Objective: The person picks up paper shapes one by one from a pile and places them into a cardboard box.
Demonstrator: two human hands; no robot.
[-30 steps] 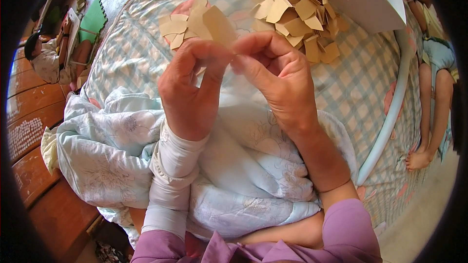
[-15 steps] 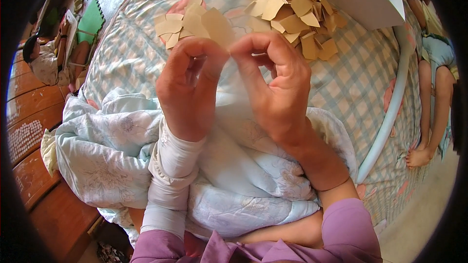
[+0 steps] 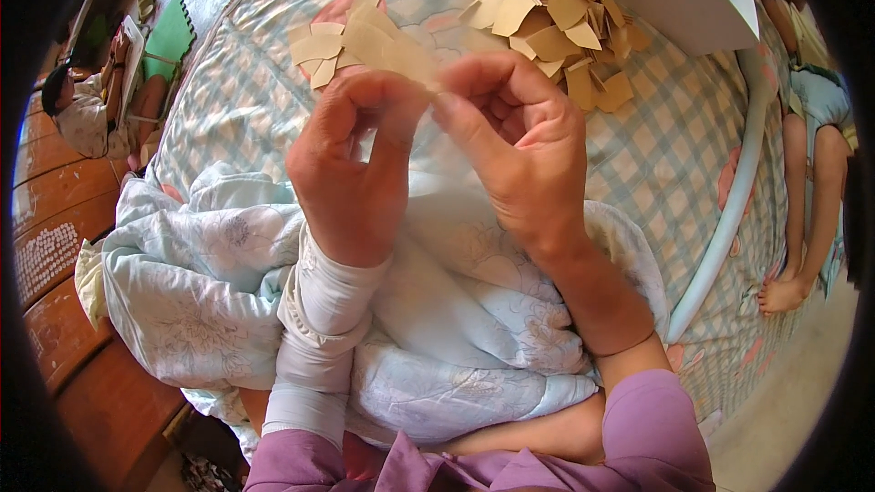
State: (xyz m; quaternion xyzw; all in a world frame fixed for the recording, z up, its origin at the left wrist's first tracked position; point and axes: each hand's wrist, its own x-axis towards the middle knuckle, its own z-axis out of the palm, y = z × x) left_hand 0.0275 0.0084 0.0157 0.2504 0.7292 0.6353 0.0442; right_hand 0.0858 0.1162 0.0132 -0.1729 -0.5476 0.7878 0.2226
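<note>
My left hand [image 3: 351, 159] is raised over the quilt on my lap, thumb and forefinger pinched on a blurred tan paper piece [image 3: 415, 64]. Close beside it, my right hand [image 3: 533, 141] is also pinched, its fingertips almost meeting the left ones; what lies between them is smeared by motion. Past the left hand a small pile of tan paper pieces [image 3: 319, 47] rests on the checked bedding. A bigger, loose heap of similar tan pieces [image 3: 565, 23] lies beyond the right hand.
A white box [image 3: 674, 0] stands behind the heap, with more tan pieces in it. The floral quilt [image 3: 200, 301] covers my lap on the checked bedspread [image 3: 656, 164]. One person [image 3: 91, 109] sits at the far left by a green board [image 3: 170, 36]; another's bare legs [image 3: 820, 191] show at right.
My right hand has shifted slightly right, its fingertips parting a little from the left ones. The tan piece at the left fingers has tilted and blurred. The piles look unmoved.
</note>
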